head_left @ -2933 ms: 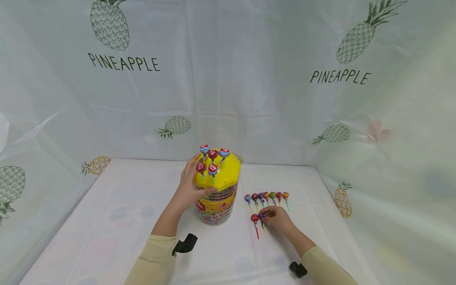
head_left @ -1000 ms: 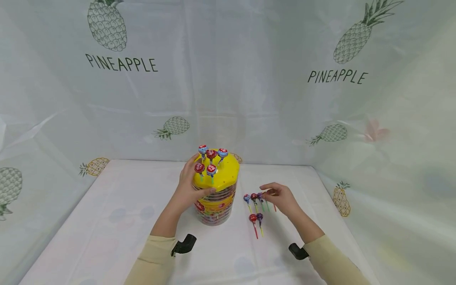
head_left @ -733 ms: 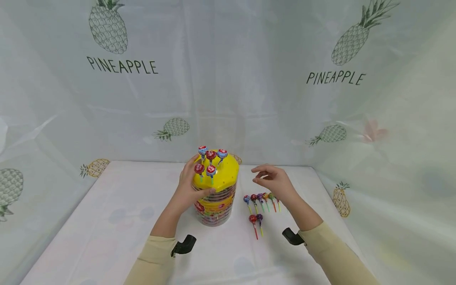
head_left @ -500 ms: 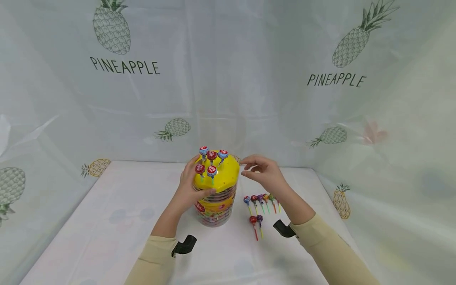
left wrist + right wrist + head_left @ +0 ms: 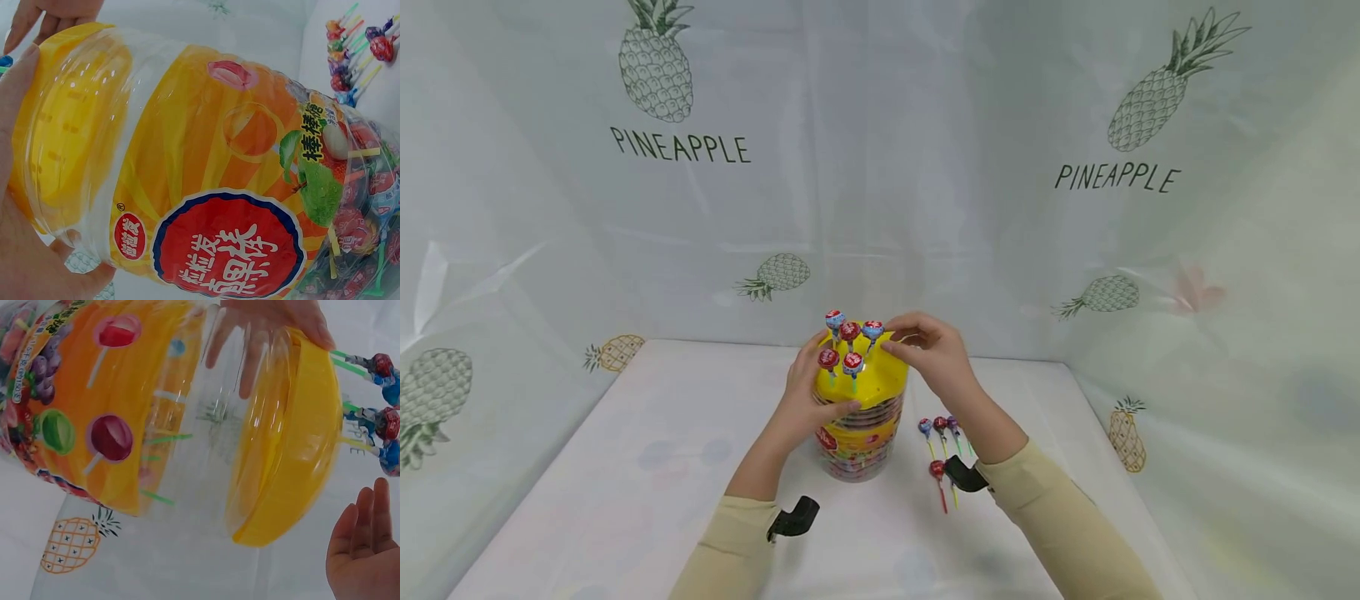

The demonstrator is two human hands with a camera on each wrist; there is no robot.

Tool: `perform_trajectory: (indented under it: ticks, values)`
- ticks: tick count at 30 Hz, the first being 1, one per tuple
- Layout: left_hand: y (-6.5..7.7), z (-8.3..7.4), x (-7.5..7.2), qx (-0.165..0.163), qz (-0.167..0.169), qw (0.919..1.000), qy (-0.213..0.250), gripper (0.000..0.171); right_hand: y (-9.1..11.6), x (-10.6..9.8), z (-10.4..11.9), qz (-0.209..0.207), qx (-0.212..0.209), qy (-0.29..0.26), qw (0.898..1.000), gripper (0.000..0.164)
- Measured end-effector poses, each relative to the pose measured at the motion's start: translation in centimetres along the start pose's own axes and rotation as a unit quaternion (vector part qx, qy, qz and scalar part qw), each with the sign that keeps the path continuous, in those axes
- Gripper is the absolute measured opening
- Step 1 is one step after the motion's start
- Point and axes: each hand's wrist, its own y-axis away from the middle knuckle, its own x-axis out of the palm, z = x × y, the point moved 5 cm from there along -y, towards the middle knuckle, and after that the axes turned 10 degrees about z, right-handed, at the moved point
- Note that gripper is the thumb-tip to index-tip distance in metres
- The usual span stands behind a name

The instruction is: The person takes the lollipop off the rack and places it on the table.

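Note:
A clear plastic lollipop jar (image 5: 859,442) with a yellow lid (image 5: 883,383) stands upright on the table. My left hand (image 5: 801,404) grips it around the lid's edge, thumb in front and fingers behind. Several lollipops stick up from the lid, their wrappers red or blue. My right hand (image 5: 934,350) is at the lid's right side, thumb and fingers parted, fingertips right beside a blue-wrapped lollipop (image 5: 872,330). In the right wrist view, the right hand's fingers (image 5: 365,528) are fairly straight, just under that cluster, with nothing held. More wrapped lollipops show inside the jar (image 5: 356,231).
Right of the jar, several lollipops lie in a row, including a dark red one (image 5: 941,423), partly hidden by my right forearm. Nearer me lie a red lollipop (image 5: 936,469) and a purple one (image 5: 374,32). A pineapple-print sheet (image 5: 887,167) hangs behind the table.
My right hand has let go of the purple lollipop in the nearer row, passed over the far row, then moved up and left to the lid. My left hand has stayed on the jar.

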Motion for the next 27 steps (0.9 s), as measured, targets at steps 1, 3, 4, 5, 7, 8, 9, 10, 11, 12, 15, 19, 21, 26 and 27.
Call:
perform_trajectory:
  ticks: [1, 3, 4, 5, 7, 8, 9, 10, 11, 12, 15, 19, 21, 26, 27]
  values:
    - [0.0, 0.0, 0.0, 0.0, -0.001, 1.0, -0.001, 0.103, -0.1, 0.1, 0.0, -0.002, 0.002, -0.003, 1.0, 0.018]
    - [0.0, 0.0, 0.0, 0.001, -0.001, 1.0, -0.001, 0.103, -0.3, 0.3, 0.0, -0.003, 0.009, -0.005, 1.0, 0.019]
    - [0.0, 0.0, 0.0, 0.001, -0.002, 1.0, -0.002, 0.103, -0.4, 0.4, 0.0, -0.002, 0.013, -0.004, 1.0, 0.02]
    - [0.0, 0.0, 0.0, 0.002, -0.002, 1.0, -0.002, 0.103, -0.4, 0.5, 0.0, -0.002, 0.016, -0.004, 1.0, 0.021]
    - [0.0, 0.0, 0.0, 0.001, 0.0, 1.0, -0.002, 0.103, -0.5, 0.7, 0.0, 0.0, 0.02, -0.005, 1.0, 0.021]
    - [0.0, 0.0, 0.0, 0.002, 0.0, 1.0, -0.002, 0.103, -0.6, 0.8, 0.0, 0.0, 0.02, -0.005, 1.0, 0.022]
    - [0.0, 0.1, 0.0, 0.002, 0.0, 1.0, -0.002, 0.103, -0.6, 0.9, 0.0, 0.002, 0.019, -0.005, 1.0, 0.022]
    - [0.0, 0.1, 0.0, 0.002, 0.0, 1.0, -0.002, 0.103, -0.6, 0.9, 0.1, 0.003, 0.018, -0.006, 1.0, 0.023]
    - [0.0, 0.1, 0.0, 0.002, 0.001, 1.0, -0.001, 0.103, -0.6, 1.0, 0.1, 0.006, 0.017, -0.006, 1.0, 0.024]
    - [0.0, 0.1, 0.0, 0.001, 0.001, 1.0, -0.002, 0.103, -0.7, 1.1, 0.1, 0.008, 0.017, -0.005, 1.0, 0.024]
    - [0.0, 0.1, 0.0, -0.002, 0.002, 1.0, -0.001, 0.103, -0.7, 1.3, 0.1, 0.017, 0.022, 0.0, 1.0, 0.027]
    - [-0.1, 0.2, 0.0, -0.003, 0.001, 1.0, -0.004, 0.103, -0.8, 1.2, 0.4, 0.018, 0.028, 0.003, 0.999, 0.028]
    - [-0.1, 0.1, 0.1, -0.002, 0.002, 1.0, -0.006, 0.103, -0.7, 1.1, 0.7, 0.011, 0.022, -0.005, 1.0, 0.028]
    - [0.0, 0.0, 0.1, -0.01, 0.003, 0.9999, -0.005, 0.104, -0.2, 0.3, 1.8, -0.008, -0.016, -0.019, 1.0, 0.027]
    - [0.0, 0.1, 0.1, -0.012, 0.003, 0.9999, -0.005, 0.104, 0.0, 0.1, 2.0, -0.009, -0.023, -0.018, 1.0, 0.027]
